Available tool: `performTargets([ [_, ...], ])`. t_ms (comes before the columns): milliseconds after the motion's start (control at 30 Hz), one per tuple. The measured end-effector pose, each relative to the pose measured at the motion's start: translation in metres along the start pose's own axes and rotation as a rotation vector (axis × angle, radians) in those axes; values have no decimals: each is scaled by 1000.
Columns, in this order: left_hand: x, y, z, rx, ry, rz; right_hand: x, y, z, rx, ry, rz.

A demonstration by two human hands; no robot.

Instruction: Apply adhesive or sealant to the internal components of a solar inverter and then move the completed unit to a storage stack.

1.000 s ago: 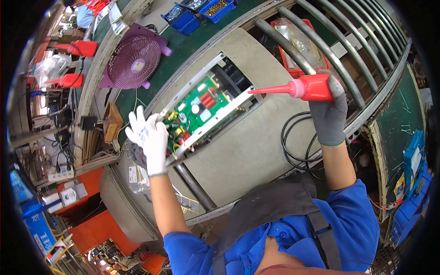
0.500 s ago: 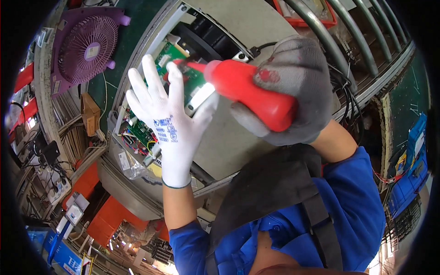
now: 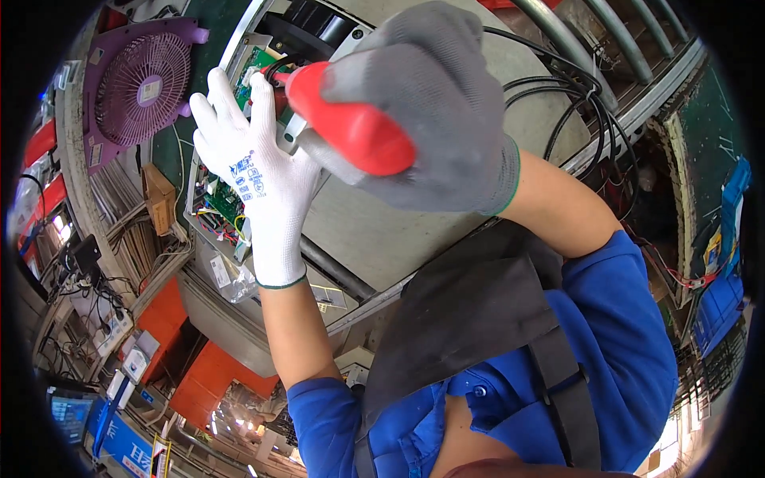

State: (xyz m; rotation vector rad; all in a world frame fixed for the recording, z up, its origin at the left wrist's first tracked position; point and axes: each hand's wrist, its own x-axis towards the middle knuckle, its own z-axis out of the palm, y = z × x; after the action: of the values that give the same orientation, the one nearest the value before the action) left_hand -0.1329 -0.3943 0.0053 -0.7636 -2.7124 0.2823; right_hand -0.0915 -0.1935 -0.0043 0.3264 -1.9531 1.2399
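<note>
My right hand (image 3: 450, 111), in a grey coated glove, is closed around a red bottle-shaped tool (image 3: 362, 135) with a narrow tip. The tool is tilted, its tip pointing up-left over an open electronic unit, and motion blurs it slightly. Beside that tip is my left hand (image 3: 271, 171), in a white glove with blue print. Its fingers are stretched out over the unit, and the thumb is partly hidden behind the tool. Around the left hand show a green circuit board (image 3: 256, 60) and coloured wires (image 3: 227, 223). What the tip touches is hidden.
A grey work surface (image 3: 374, 239) lies under the unit. Metal rollers (image 3: 590, 44) and looped black cables (image 3: 578, 92) are at the upper right. A purple fan (image 3: 143, 92) stands at the upper left, above a small cardboard box (image 3: 159, 199). A clear plastic bag (image 3: 231, 279) lies near my left wrist.
Both hands have shifted left in the picture, the right one also upward with the red tool. The unit appears farther up and left. More looped black cable shows at the right.
</note>
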Motion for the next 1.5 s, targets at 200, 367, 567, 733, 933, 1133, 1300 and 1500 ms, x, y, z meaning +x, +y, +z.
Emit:
performTargets([
  [200, -2, -2, -1, -66, -13, 23, 2, 14, 14, -10, 124, -100],
  [367, -2, 0, -4, -115, -11, -10, 7, 17, 18, 88, 118, -44],
  [567, -2, 1, -6, -216, -20, -80, 2, 16, 24, 17, 95, -50],
  [733, -2, -3, -2, -254, 4, -44, 6, 8, 28, 24, 149, -127],
  [933, -5, -5, 3, -314, 90, 37, 26, 2, 13, -29, -7, -56],
  [1133, -6, -11, 2, -209, -62, 11, 12, 6, 13, -18, 126, 21],
  [1300, -7, -15, 1, -193, -36, 76, 10, 12, 28, -19, 190, 29],
  [1500, -9, -10, 4, -141, 41, 40, 23, 24, 26, 18, 95, 60],
])
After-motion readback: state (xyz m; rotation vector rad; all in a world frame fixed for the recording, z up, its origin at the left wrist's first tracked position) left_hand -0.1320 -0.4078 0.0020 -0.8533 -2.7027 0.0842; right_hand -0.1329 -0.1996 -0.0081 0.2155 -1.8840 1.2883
